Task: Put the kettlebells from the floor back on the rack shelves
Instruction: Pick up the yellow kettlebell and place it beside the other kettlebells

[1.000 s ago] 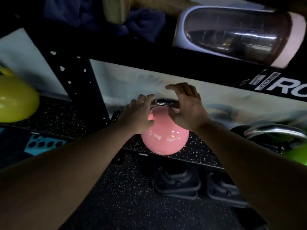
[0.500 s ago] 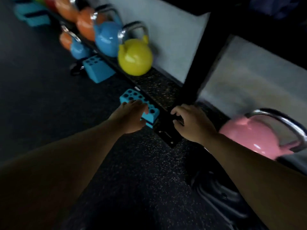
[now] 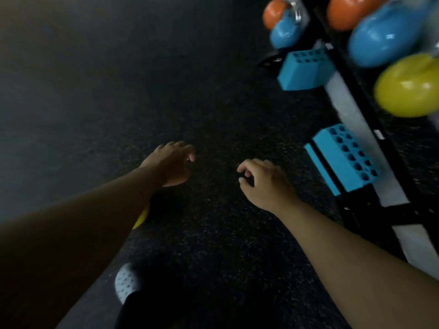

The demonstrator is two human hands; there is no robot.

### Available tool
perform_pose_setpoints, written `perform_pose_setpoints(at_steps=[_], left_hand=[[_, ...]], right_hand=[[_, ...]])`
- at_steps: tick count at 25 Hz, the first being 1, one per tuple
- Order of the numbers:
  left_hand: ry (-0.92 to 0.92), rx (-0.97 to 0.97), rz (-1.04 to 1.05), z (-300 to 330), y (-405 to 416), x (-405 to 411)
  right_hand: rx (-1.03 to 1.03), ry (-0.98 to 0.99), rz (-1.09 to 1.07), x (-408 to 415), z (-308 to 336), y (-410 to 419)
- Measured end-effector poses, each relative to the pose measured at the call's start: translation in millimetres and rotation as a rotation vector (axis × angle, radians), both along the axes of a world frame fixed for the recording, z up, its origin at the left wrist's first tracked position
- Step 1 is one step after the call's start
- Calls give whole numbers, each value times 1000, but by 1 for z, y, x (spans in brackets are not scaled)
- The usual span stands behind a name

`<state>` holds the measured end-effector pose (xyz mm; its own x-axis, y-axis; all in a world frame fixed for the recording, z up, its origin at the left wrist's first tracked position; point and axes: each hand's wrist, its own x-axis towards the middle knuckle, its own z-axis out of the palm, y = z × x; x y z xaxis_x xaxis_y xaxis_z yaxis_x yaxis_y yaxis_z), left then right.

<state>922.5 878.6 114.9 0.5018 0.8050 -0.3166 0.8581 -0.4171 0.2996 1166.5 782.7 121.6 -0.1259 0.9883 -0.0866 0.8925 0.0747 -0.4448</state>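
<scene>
Kettlebells all sit up right of both hands: yellow (image 3: 407, 86) nearest, then blue (image 3: 382, 34) and orange (image 3: 346, 11) on the rack (image 3: 356, 91). Near to far: shoe (image 3: 126, 283), then left hand (image 3: 172, 166) and right hand (image 3: 263, 184), both empty with fingers loosely curled over the floor (image 3: 213, 103). Teal blocks (image 3: 344, 157) lie just right of the right hand.

A dark rubber floor (image 3: 213, 103) with pale speckles fills most of the view. Two bright blue foam blocks with rows of round holes lie on it at the right: the far block (image 3: 306, 68) sits higher in the picture, and the near block (image 3: 344, 159) lies lower, its holed face turned up. At the bottom, a shoe (image 3: 126, 284) with a light, dotted toe rests on the floor.
</scene>
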Motion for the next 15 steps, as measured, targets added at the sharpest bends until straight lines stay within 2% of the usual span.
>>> perform_pose_setpoints(at_steps=[5,9,15], left_hand=[[54,-99,219,-38,6,-188],[114,-166,343,-88,3,-309],[146,-308,366,-177,0,-372]], right_hand=[[-101,19,155,-179,-50,62],[-201,24,261,-303,-107,94],[-361,-138,345,-374,-215,109]])
